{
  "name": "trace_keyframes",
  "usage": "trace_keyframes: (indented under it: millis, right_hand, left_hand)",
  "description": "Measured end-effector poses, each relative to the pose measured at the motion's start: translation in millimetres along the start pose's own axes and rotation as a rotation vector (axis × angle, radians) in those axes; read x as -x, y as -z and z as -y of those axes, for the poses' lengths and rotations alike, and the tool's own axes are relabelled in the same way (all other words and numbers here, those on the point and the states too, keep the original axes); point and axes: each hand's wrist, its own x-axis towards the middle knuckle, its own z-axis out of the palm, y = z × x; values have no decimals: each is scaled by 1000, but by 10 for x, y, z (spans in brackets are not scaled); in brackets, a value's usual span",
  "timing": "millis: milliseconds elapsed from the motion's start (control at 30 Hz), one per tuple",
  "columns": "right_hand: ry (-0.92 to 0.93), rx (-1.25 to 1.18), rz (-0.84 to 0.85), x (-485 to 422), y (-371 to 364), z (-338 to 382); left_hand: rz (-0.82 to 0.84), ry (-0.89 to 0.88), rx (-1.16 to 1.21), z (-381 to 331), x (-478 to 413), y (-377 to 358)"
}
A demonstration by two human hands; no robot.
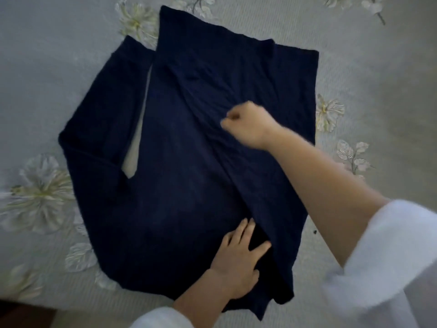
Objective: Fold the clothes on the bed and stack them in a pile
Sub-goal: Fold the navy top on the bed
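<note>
While a person's left hand (238,254) presses flat, fingers straight and spread, on the near part of a dark navy garment (179,162) lying across a floral bedspread (47,79), the right hand (246,124), slightly blurred, reaches to the cloth's middle, its curled fingers pinching a gathered fold.

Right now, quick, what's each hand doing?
Left hand: open, pressing flat on the navy garment.
Right hand: closed, apparently pinching the garment's fabric.
</note>
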Motion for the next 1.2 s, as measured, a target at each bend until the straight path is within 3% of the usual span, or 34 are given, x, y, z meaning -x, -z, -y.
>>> trace_keyframes:
  millis: [133,233,300,433,500,567,633,700,767,867,933,1033,1200]
  right_hand:
    - [-142,27,3,492,-479,-680]
    - [-187,111,-204,924,-752,-1110]
    - [-209,178,-244,1177,-904,-1293]
    - [-278,257,-94,1601,-1240,-1519]
    - [-247,283,-88,1746,-1375,-1553]
    - [-200,283,-65,1846,-1476,-1561]
    - [-218,287,-42,1924,-1536,-1577]
    - [-305,262,-59,1991,-1546,-1580]
    - [-391,160,-122,2004,-1515,-1526]
    - [-451,-21,-333,1847,-1384,-1339]
    - [-408,-64,-420,1662,-1305,-1174]
    - [-260,-58,-362,1360,-1276,-859]
    - [17,72,-150,842,-1459,-264]
  left_hand:
    - [27,-72,119,26,100,-15]
    - [-94,-43,307,144,125,47]
    - [-261,115,548,234,74,193]
    - [-570,443,942,404,-92,506]
    - [-701,405,755,445,-125,616]
    - [-737,222,367,488,-149,649]
    - [-553,62,75,523,-183,637]
    - [-308,30,-161,567,-210,566]
    - [-187,34,-299,604,-210,501]
    - [-193,6,-168,617,-191,525]
    - [-333,25,6,648,-120,607]
    - [-652,189,158,815,98,804]
    - [-978,518,149,1400,568,1274]
